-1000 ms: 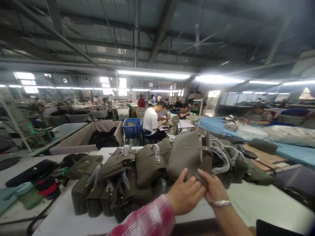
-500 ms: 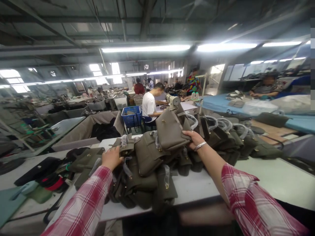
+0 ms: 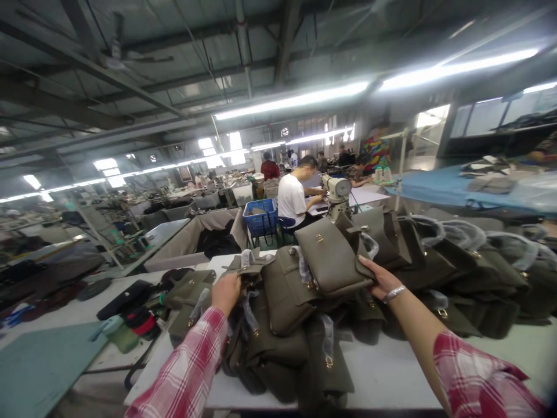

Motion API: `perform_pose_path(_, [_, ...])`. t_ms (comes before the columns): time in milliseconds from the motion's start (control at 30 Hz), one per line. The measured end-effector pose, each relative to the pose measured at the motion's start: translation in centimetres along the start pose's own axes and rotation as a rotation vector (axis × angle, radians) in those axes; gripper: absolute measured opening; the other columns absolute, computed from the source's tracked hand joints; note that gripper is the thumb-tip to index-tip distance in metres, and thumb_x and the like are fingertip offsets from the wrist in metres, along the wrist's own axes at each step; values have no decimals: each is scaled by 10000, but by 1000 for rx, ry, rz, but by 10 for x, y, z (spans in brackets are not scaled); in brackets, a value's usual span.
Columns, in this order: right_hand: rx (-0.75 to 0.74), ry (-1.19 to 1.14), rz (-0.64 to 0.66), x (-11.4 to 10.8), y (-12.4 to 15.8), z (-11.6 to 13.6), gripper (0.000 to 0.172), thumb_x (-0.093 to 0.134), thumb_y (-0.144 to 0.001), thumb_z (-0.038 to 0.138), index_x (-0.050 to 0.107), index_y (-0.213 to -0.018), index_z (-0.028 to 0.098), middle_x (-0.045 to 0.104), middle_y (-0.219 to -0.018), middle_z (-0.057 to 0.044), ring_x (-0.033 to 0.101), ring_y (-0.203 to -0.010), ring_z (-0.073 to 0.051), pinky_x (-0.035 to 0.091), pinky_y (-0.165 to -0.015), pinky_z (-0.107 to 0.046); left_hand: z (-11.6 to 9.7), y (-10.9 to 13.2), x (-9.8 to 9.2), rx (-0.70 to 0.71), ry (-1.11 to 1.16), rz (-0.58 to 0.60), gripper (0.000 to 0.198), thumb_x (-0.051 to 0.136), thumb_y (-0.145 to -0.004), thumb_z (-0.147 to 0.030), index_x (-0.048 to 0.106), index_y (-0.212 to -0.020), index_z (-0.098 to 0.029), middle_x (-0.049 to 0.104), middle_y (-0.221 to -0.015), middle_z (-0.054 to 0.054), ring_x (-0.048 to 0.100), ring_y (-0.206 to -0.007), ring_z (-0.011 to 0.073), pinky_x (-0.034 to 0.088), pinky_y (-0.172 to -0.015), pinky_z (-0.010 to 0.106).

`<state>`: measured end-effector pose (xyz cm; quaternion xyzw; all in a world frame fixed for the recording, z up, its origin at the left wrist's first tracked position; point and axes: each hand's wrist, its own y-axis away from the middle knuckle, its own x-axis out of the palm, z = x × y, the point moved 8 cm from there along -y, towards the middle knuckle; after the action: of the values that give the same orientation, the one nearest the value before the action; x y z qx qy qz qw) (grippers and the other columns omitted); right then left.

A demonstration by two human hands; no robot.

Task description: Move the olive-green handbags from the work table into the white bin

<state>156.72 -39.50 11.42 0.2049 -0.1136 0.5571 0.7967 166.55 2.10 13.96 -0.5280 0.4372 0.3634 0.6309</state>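
Olive-brown bags with gold clasps and plastic-wrapped handles lie heaped on a white table [image 3: 378,383]. My right hand [image 3: 382,280], with a silver bracelet at the wrist, grips the lower right corner of a bag [image 3: 328,255] that leans on the heap. At the heap's left side, my left hand [image 3: 226,292] has its fingers closed at a bag [image 3: 249,266] with a wrapped handle; its fingertips are partly hidden. Between my hands another bag [image 3: 285,290] lies tilted. One more [image 3: 328,360] rests nearer to me.
Left of the heap are a black and red item [image 3: 143,323], a green bottle [image 3: 122,335] and a teal board [image 3: 47,366]. Beyond the table, a person in white [image 3: 292,196] sits at a sewing machine [image 3: 337,188] beside a blue crate [image 3: 260,217]. More bags fill the right.
The view has swung left, so the scene sits further right. My left hand has closed at the bag near the heap's left side. My right hand keeps its hold on the leaning bag.
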Motion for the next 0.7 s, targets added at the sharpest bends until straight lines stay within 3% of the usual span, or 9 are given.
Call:
perform_pose_path(100, [64,279,-40,-8,-8,-10,316,527,-837,428,599,-964,148,689,-920,-114,661,-778,-210,551,-724,-347,2,4,-1,-2,9,-61,340,286,-955,-302,583,-1086,-199,634,-1028,47,600,-913,190,424,-739,276])
perform_pose_path(233, [34,538,-213,-24,-18,-2,570,514,-764,641,622,-953,114,642,-1049,-192,605,-1000,-311,480,-878,-444,-7,14,10,64,29,-56,300,337,-943,-295,599,-1054,-197,640,-1003,33,590,-905,198,418,-733,281])
perform_pose_path(367, [-98,779,-413,-32,-16,21,585,401,-858,562,628,-947,31,510,-1227,-288,378,-1264,-367,239,-1071,-476,-14,23,18,103,30,-61,297,347,-937,-296,609,-1021,-183,641,-979,49,584,-892,213,414,-726,293])
perform_pose_path(467, [-157,807,-483,-36,-7,25,551,301,-911,468,605,-1055,31,499,-1251,-269,375,-1273,-345,238,-1067,-468,-11,24,19,106,35,-93,314,357,-935,-328,592,-1073,-171,637,-1017,60,577,-925,215,417,-771,299])
perform_pose_path(600, [-177,681,-580,-51,8,12,602,170,-926,439,586,-1121,50,508,-1273,-212,405,-1262,-293,266,-1070,-403,-1,20,23,68,106,-74,357,390,-920,-376,563,-1140,-154,629,-1074,67,568,-990,224,425,-835,312])
perform_pose_path(700, [-167,503,-612,-64,17,-5,675,110,-909,497,573,-1140,64,546,-1247,-170,505,-1178,-233,381,-1001,-321,5,17,28,61,153,-40,379,382,-915,-390,551,-1152,-148,625,-1089,77,579,-985,235,437,-839,330])
